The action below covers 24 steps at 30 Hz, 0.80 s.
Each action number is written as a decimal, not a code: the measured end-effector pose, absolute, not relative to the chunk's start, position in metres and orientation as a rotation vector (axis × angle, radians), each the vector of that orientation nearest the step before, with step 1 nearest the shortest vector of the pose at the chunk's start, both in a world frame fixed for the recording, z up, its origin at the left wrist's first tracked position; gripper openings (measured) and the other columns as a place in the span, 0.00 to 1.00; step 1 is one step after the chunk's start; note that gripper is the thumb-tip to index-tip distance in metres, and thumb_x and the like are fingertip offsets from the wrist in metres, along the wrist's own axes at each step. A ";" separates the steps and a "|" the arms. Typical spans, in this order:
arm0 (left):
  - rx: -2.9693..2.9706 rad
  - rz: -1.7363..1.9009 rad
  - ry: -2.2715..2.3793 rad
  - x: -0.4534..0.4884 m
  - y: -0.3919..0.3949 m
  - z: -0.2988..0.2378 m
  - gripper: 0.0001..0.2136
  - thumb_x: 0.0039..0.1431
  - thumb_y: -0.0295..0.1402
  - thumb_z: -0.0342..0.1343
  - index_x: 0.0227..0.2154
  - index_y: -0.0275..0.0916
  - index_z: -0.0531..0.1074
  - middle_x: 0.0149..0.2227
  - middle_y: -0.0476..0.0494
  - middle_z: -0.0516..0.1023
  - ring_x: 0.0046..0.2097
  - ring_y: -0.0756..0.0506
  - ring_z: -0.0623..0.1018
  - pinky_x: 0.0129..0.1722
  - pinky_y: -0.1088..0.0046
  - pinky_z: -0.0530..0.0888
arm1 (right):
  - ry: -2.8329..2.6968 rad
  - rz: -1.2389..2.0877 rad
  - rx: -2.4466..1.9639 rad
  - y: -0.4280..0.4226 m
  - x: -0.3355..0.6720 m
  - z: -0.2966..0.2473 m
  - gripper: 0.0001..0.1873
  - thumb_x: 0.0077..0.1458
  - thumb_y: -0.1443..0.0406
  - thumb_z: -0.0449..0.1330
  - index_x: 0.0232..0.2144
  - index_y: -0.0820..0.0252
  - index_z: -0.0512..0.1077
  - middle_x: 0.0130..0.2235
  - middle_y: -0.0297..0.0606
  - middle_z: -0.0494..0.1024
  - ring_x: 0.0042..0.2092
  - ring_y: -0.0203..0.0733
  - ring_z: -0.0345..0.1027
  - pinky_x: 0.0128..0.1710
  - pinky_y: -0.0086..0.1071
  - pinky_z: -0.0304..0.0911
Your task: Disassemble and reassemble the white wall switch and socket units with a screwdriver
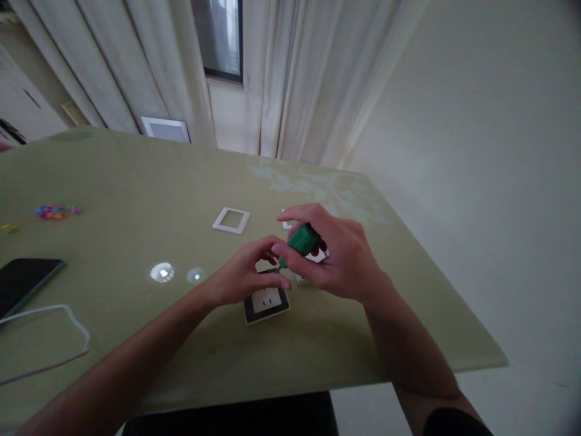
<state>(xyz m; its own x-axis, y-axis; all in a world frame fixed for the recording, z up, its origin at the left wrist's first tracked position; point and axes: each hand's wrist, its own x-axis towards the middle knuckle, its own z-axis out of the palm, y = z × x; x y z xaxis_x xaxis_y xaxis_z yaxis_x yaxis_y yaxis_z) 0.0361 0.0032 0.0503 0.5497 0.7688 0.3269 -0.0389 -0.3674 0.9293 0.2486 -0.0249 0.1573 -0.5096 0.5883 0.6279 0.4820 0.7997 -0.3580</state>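
A green-handled screwdriver (303, 240) is gripped in my right hand (342, 254), its shaft slanting down to the left toward the far edge of a wall socket (267, 301). The socket has a white centre with slots and a black border, and it lies on the table slightly turned. My left hand (247, 272) holds it at its far edge, thumb across the top and fingers curled beside the screwdriver tip. Those fingers hide the exact spot where the tip meets the socket. A second white piece (303, 280) is partly covered by my right hand.
A white square frame (231, 220) lies beyond my left hand, and another white piece (287, 219) shows behind my right. At the left are a dark phone (27, 281), a white cable (68, 312) and small colourful bits (53, 211). The table's right edge (436, 272) runs along a wall.
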 end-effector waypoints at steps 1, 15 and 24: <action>1.774 0.933 0.594 0.029 0.006 0.051 0.15 0.61 0.43 0.74 0.44 0.40 0.80 0.49 0.43 0.83 0.51 0.41 0.81 0.52 0.65 0.78 | -2.165 0.145 -0.792 -0.026 0.249 0.158 0.16 0.68 0.59 0.68 0.55 0.55 0.75 0.39 0.32 0.83 0.34 0.35 0.76 0.38 0.29 0.69; 1.933 0.415 0.480 -0.017 0.027 0.045 0.15 0.72 0.31 0.62 0.58 0.42 0.79 0.58 0.40 0.83 0.57 0.40 0.81 0.59 0.64 0.78 | -2.186 0.268 -0.684 -0.028 0.232 0.139 0.16 0.69 0.60 0.66 0.56 0.55 0.72 0.43 0.34 0.82 0.38 0.35 0.77 0.40 0.28 0.69; 1.879 0.393 0.466 -0.011 0.029 0.034 0.06 0.71 0.33 0.60 0.44 0.38 0.80 0.44 0.43 0.86 0.45 0.43 0.83 0.48 0.70 0.80 | -2.249 0.300 -0.681 -0.025 0.227 0.134 0.15 0.70 0.59 0.64 0.56 0.56 0.71 0.44 0.35 0.82 0.38 0.35 0.76 0.40 0.28 0.68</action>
